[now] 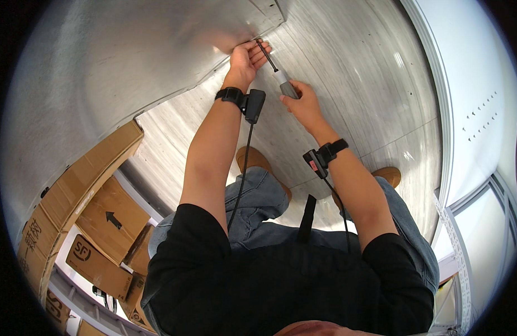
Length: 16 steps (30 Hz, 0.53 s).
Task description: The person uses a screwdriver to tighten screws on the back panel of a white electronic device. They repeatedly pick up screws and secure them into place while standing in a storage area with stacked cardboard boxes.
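My right hand (305,105) is wrapped round the grey handle of a screwdriver (288,88). Its dark, slim shaft slants up and left to the lower edge of a large silver metal panel (157,50). At the shaft's tip is my left hand (249,63), palm turned up, thumb and forefinger together against the panel's edge. The other fingers of that hand are spread beside the shaft. Whatever sits between the thumb and forefinger is too small to make out.
Opened cardboard boxes (113,207) are stacked at the left. A white panel (465,84) with rows of small studs curves along the right. Below my arms, my brown shoes (388,175) rest on the grey wood-look floor (359,78). Black cables (242,173) run from both wrist straps.
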Tool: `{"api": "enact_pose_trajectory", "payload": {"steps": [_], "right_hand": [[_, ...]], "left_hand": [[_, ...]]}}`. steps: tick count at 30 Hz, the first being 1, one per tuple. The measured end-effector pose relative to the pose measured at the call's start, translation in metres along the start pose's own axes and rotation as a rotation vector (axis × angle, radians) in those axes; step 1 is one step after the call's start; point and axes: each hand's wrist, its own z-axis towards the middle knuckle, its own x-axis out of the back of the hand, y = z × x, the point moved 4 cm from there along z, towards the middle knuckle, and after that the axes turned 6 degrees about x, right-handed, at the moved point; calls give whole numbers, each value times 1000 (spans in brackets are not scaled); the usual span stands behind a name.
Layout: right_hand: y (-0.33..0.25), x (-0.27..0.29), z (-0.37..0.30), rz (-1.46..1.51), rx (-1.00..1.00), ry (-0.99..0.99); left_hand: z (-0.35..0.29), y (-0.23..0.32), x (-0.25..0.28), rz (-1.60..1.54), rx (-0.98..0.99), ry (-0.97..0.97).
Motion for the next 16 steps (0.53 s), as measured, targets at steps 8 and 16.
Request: {"api": "enact_pose_trajectory", "payload": {"steps": [8, 16], "right_hand": [[-14, 4, -8, 506, -318, -21], [-3, -4, -2, 52, -94, -110]], "left_hand": [[1, 0, 2, 10, -5, -4], [1, 0, 4, 7, 19, -5]]}}
